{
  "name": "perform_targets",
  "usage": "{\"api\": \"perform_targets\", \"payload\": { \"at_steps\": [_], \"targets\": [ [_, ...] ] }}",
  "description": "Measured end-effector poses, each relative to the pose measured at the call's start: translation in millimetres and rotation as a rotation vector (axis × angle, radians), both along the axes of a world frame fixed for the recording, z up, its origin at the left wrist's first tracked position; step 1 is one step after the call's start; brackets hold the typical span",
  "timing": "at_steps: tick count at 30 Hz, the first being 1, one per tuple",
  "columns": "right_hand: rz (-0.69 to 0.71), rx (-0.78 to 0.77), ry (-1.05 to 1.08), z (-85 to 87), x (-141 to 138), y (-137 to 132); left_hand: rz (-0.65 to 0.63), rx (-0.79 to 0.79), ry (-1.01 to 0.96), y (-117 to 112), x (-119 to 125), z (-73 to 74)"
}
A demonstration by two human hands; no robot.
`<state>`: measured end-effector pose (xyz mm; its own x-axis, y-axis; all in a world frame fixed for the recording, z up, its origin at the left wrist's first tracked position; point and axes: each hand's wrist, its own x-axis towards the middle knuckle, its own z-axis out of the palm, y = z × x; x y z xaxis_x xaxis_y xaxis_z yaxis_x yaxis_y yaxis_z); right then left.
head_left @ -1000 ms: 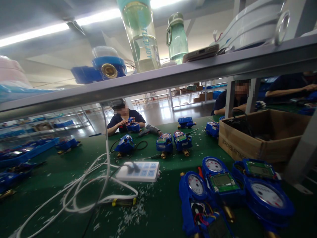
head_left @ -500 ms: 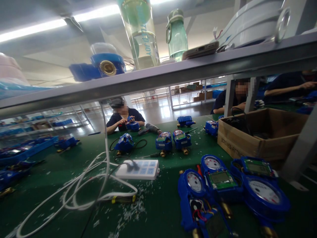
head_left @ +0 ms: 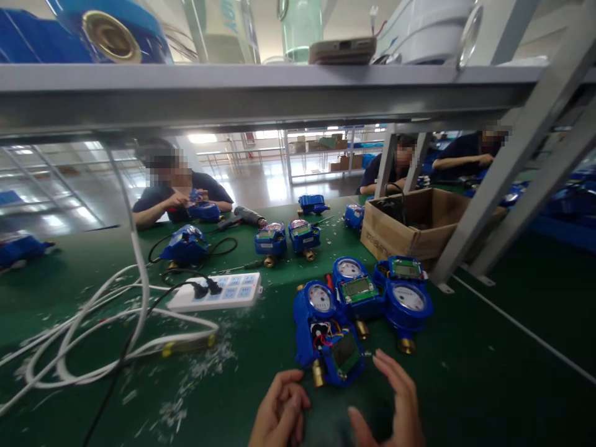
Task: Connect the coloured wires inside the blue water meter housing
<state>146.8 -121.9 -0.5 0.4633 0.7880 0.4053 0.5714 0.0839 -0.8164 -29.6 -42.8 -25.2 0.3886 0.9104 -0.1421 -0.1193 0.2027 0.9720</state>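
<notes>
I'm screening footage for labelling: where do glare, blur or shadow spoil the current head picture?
Head view: light glares white off the floor; head view: lettering on the box is too soft to read; head view: the bench falls dark at lower right, while the left hand and right hand show clear outlines.

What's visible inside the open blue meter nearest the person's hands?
Inside the open blue meter, red and yellow wires show beside a dark part. What lies beneath them, or under the dark display next to them, is covered.
</notes>
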Motion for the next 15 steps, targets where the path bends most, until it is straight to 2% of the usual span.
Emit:
{"api": "perform_targets", "payload": {
  "at_steps": [1, 2, 5, 10, 15],
  "targets": [
    [-0.025, 0.034, -0.057, -5.6, 0.3, 6.8, 0.023, 0.012, 0.000, -1.1, 0.9, 0.7],
    [-0.061, 0.005, -0.058, -10.1, -1.4, 13.0, 0.050, 0.027, 0.005, -2.5, 1.9, 1.4],
    [-0.121, -0.032, 0.024, -14.3, -14.3, 26.4, 0.119, 0.070, 0.038, -6.4, 4.6, 4.1],
    [-0.143, -0.018, 0.049, 2.6, -31.5, 36.3, 0.173, 0.112, 0.148, -0.8, 0.2, 12.7],
    [-0.131, 0.038, -0.044, 16.8, -27.2, 36.5, 0.315, 0.214, 0.312, 33.4, -3.6, 26.1]
  ]
}}
